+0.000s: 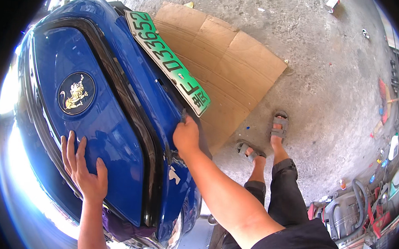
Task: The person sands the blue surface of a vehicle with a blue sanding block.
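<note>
**Two bare hands on a blue car's front end**

The left hand lies with fingers spread and gripping nothing, palm down on the glossy blue bonnet panel. The right hand has its fingers curled inward at the edge of the painted blue plastic bumper, just beside the near end of the green-and-white rectangular number plate. A small dark piece shows at its fingertips; whether the fingers grip it or the bumper edge, I cannot tell.

Farther along the panel from the left hand sits a round dark badge with a gold animal figure. A glossy black trim strip runs between panel and bumper. Nearer than the right hand, the bumper bears a white chipped patch. A crumpled dark purple cloth is at the near end of the car, right of the left forearm.

To the right of the plate, a creased brown cardboard sheet lies on the rough grey concrete floor. The person's feet, in grey strapped sandals, stand right of the right hand. At the far right lies a red-and-white can; along the right side, a white plastic bottle and, nearer, a grey ribbed hose among clutter.
</note>
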A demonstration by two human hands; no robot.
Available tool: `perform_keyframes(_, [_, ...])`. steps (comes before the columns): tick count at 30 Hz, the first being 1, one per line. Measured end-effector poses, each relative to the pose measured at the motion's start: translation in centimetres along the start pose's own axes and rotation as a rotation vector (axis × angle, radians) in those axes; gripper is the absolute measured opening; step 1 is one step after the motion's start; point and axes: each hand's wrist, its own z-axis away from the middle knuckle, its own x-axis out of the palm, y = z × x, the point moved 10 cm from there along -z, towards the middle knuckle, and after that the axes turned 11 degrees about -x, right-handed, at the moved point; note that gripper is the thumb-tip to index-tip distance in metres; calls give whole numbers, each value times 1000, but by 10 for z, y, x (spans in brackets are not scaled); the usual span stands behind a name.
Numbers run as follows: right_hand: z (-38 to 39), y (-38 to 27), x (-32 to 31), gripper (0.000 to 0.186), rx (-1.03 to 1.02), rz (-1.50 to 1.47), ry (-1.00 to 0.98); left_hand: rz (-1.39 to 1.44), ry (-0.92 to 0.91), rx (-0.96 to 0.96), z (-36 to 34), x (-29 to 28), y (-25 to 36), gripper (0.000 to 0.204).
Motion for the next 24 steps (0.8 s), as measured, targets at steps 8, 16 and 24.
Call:
perform_keyframes(8, [9, -16, -5, 44, -311, 210, -68, 32, 32, 9, -1, -1, 1, 49])
perform_keyframes(16, [19, 31, -95, 33, -474, 204, -110, 31, 61, -21, 3, -2, -9, 47])
perform_keyframes(24, [18, 75, -96, 27, -85, -93, -198, 12, 49, 27, 5, 2, -5, 45])
